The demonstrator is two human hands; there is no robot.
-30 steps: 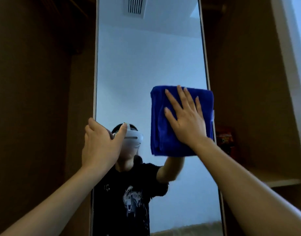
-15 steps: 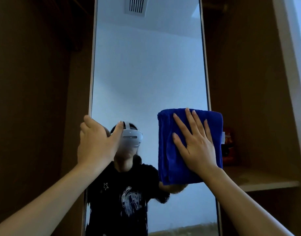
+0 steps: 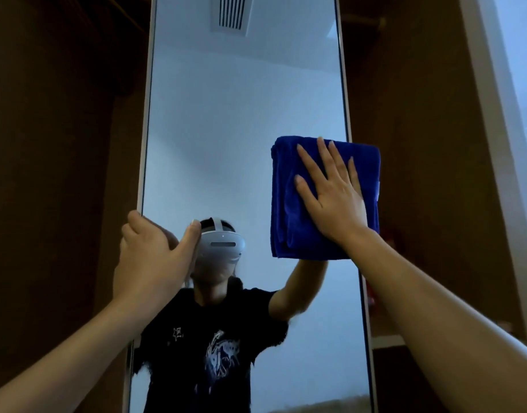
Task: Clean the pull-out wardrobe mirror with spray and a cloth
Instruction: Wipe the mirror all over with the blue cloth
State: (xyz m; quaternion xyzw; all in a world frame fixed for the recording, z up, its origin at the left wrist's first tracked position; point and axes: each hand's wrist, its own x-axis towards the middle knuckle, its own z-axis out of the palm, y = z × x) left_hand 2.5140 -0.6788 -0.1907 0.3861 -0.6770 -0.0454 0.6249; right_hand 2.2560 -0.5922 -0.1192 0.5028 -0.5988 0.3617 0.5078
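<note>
Right hand (image 3: 333,201) lies flat with fingers spread and straight, pressing a folded blue cloth (image 3: 289,210) against the mirror (image 3: 226,138) at the mirror's right edge, about mid-height, with the cloth overlapping that edge slightly. Left hand (image 3: 150,257) grips the mirror's left edge lower down, fingers curled round behind the frame and thumb lying on the glass. Dark wardrobe panels (image 3: 56,174) stand on both sides of the mirror.

Mirror (image 3: 226,144) top and bottom cut off by frame
</note>
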